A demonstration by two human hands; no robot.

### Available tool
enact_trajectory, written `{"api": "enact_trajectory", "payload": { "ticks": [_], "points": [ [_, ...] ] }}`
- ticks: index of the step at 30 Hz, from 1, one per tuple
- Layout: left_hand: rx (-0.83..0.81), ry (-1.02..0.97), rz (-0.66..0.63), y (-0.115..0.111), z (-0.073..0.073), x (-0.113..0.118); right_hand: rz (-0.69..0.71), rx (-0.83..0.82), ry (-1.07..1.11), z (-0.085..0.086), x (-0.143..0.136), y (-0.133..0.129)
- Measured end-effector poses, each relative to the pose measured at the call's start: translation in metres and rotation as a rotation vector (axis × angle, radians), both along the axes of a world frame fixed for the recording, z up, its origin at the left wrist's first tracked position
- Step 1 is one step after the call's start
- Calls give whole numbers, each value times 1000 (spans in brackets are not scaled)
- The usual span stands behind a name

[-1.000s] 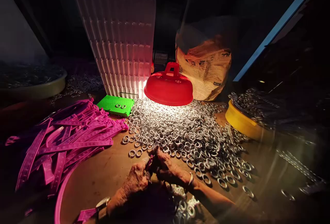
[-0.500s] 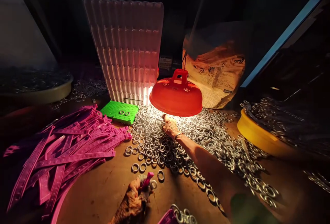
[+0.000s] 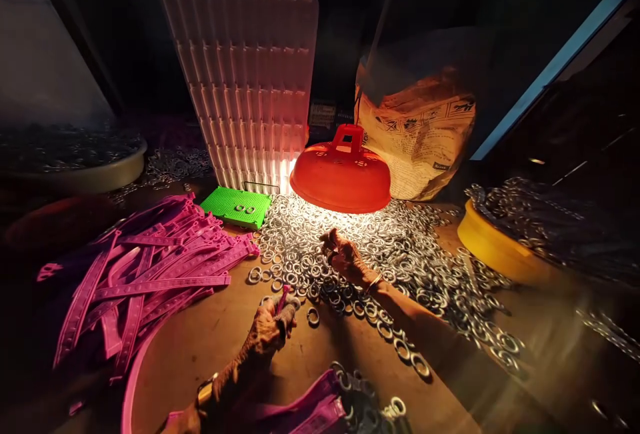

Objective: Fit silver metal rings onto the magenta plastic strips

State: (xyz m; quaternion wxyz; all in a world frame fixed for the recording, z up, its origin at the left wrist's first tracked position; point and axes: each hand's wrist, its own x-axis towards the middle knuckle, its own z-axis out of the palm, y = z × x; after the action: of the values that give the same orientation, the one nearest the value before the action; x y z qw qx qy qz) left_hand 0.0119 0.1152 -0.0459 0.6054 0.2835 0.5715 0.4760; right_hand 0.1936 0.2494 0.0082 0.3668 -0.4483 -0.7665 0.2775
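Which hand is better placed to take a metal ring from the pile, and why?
Probably the right hand: it is over the metal ring pile, while the left hand, short of it, grips a pink strap.

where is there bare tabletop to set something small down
Bare tabletop shows between the pink strips and the left hand, and right of that hand, with metal rings beyond and nearer strips below. Crowded: the ring heap around the red lamp and the strip pile.
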Motion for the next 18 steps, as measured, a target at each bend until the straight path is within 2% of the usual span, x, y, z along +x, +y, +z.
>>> {"api": "enact_trajectory", "payload": {
  "ticks": [2,4,8,10,14,16,18],
  "points": [
    [96,8,61,6,12,6,39,-105,84,1,3,-30],
    [153,-4,65,7,23,11,89,-243,178,1,3,-58],
    [174,-70,-55,-3,36,14,190,-492,382,-1,-1,-96],
    [158,-69,-124,-11,41,12,211,-556,466,-3,-5,-107],
    [178,-75,-153,-22,52,6,109,-604,569,-9,-12,-117],
    [197,-65,-136,-23,58,5,115,-750,666,-10,-16,-122],
    [206,-43,-125,-22,63,5,180,-939,755,-12,-21,-128]
  ]
}}
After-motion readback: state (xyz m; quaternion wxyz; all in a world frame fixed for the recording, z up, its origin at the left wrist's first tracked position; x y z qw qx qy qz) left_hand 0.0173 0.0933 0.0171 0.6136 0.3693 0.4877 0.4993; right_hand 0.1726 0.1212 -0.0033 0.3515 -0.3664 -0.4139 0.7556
